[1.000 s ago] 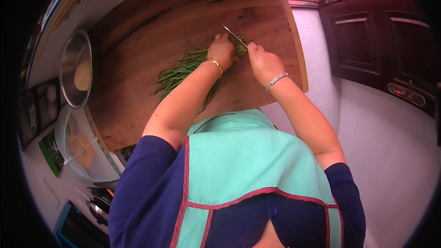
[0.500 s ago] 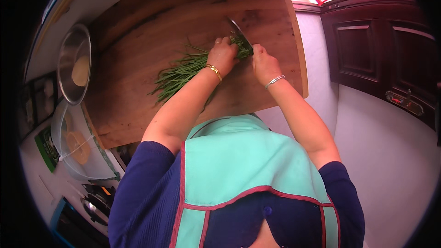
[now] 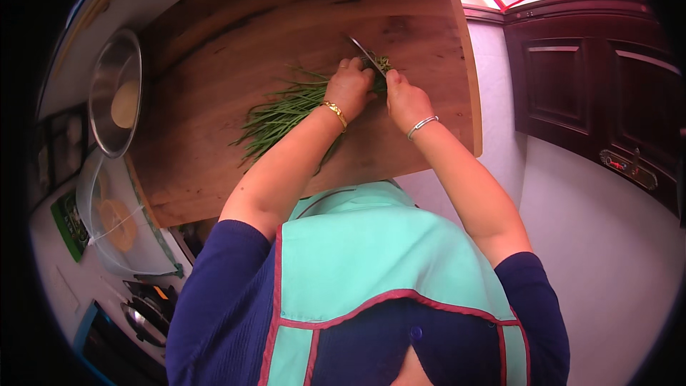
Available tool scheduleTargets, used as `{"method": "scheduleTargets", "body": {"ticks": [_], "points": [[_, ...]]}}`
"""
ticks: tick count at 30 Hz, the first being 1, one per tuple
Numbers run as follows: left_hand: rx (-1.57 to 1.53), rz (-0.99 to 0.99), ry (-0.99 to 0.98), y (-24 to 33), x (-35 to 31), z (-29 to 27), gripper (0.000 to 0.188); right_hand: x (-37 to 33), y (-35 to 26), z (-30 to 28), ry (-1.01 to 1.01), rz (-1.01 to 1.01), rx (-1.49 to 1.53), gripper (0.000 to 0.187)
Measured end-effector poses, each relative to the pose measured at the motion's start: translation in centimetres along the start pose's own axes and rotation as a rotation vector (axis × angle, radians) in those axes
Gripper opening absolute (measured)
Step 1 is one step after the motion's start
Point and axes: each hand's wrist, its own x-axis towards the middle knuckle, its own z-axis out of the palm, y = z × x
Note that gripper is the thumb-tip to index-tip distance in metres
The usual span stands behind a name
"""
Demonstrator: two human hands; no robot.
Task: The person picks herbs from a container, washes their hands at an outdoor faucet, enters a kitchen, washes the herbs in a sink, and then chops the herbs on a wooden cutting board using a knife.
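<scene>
A bunch of long, thin green stalks, like chives [image 3: 282, 116], lies on the wooden board [image 3: 207, 171], loose ends fanned to the left. My left hand [image 3: 349, 87], with a gold bracelet at the wrist, is closed over the bunch near its right end and presses it to the board. In my right hand [image 3: 408, 102] is the handle of a kitchen knife [image 3: 368, 56]. Its blade points away and to the left, just right of my left fingers, across the stalks. Some cut green bits [image 3: 383, 63] lie on the blade's right side.
At the board's left edge stands a steel bowl [image 3: 100, 104] with a pale round lump, perhaps dough, in it. Below it a mesh food cover [image 3: 100, 236] sits over something round and tan. A dark wooden door [image 3: 557, 86] and a white wall are at the right.
The knife and my right hand have shifted slightly left, closer to my left fingers. More cut green now shows on the blade's right side. My left hand stays on the bunch.
</scene>
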Motion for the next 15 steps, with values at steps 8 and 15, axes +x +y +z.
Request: {"method": "scheduleTargets", "body": {"ticks": [8,15], "points": [[-0.226,0.044,-0.082,-0.8,-0.5,-2.7,0.029,-2.2,0.1,-2.2,0.188,-0.050,0.099,0.015],[-0.213,0.133,0.066,-1.7,-2.7,-2.9,0.033,-4.7,-2.0,-5.0,0.078,-0.022,-0.004,0.013]]}}
